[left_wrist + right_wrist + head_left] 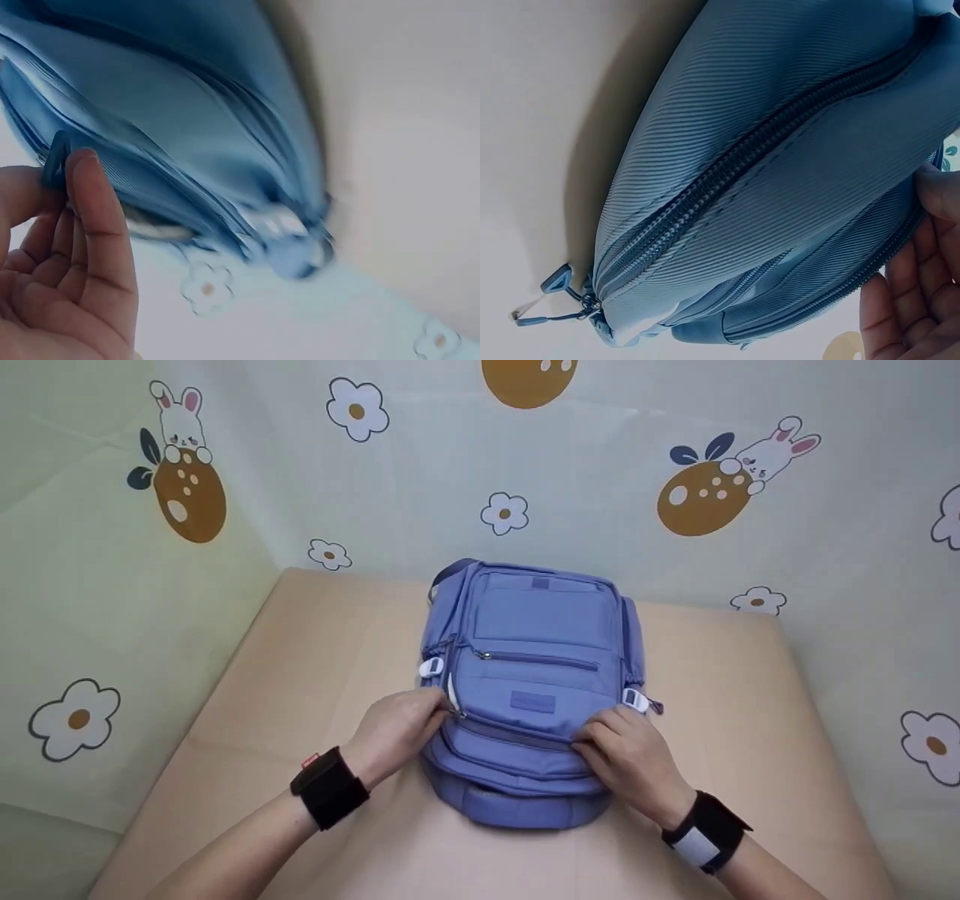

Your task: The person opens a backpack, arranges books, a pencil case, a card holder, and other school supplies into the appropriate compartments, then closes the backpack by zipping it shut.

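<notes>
A blue-purple backpack [544, 615] lies on its back with its front panel facing up. My left hand [405, 724] is at the left side of the front pocket, where thumb and finger pinch a zipper pull [56, 159]. Beside that hand the pocket's zipper stands parted, and something whitish [452, 687] shows in the gap. On the other side, my right hand [630, 754] pinches the fabric edge along the front pocket's zipper [840, 289]. Another long zipper [727, 161] curves across the bag in the right wrist view, with zipper pulls [555, 279] hanging at its end.
The backpack rests on a beige table [315, 660]. White buckles [635, 700] sit on both its sides. A pale curtain [427, 472] printed with flowers and rabbits hangs behind and at both sides. Black bands [330, 787] wrap both wrists.
</notes>
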The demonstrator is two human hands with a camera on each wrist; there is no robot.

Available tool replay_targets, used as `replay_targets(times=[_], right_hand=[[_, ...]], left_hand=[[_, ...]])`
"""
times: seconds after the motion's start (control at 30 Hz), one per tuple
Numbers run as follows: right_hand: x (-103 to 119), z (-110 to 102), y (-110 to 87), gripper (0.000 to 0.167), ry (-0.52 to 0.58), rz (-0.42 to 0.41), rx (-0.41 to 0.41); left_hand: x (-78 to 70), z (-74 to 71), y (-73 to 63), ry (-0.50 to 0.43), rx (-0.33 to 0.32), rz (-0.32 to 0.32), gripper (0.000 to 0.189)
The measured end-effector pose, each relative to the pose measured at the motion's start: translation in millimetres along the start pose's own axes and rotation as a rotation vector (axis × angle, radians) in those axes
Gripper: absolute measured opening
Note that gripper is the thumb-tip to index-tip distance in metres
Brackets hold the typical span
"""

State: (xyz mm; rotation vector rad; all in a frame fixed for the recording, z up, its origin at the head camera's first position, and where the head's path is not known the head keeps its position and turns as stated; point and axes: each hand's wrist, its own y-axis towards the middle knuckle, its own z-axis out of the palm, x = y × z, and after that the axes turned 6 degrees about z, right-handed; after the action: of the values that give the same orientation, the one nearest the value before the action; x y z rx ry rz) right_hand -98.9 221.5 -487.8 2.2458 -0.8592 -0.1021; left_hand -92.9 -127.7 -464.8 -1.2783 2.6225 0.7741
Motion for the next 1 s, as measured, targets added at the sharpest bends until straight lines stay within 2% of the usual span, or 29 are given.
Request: replay_targets(times=[0.17,0.5,0.73,1.0], right_hand=[[0,0,1.0,0.013,-0.001,-0.002,0.005],[12,8,11.5,0.013,0.003,-0.010,0.019],[35,23,37.1,0.010,-0.039,-0.018,0.103],[55,33,59.9,0.022,-0.196,0.048,0.263]], left_hand=[[7.6,1.8,-0.7,-0.011,0.003,0.012,0.008],[5.1,6.1,-2.6,-0.035,0.008,0.014,0.011],[6.4,7.0,-4.4,-0.043,-0.030,0.045,0.008],[5.5,7.4,-2.0,-0.065,-0.056,0.042,0.010]])
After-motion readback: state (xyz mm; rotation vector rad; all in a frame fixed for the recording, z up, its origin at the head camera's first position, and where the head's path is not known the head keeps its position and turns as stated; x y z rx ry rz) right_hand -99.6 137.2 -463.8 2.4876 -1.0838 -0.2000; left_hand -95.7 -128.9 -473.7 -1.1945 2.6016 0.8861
